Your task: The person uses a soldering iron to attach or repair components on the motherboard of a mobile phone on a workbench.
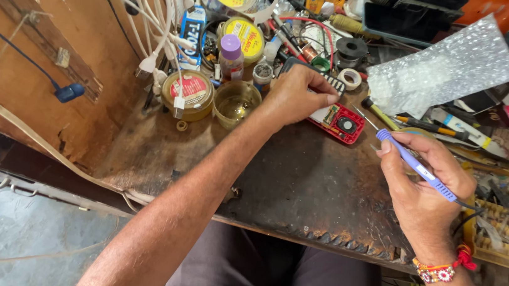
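On the dark surface [301, 179], left hand [294, 97] pins the red casing [340, 123] steady, fingers closed on it; right hand [423, 183] grips a purple soldering iron [416, 166] pen-style for fine control.

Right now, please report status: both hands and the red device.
Left hand pressing down red device. Right hand gripping purple soldering iron, tip beside it. Yellow screwdriver nearby.

we have one view only, from the camera on our head, looking steeply down and forward, close over the dark worktop [301, 179], our lap at the bottom edge.
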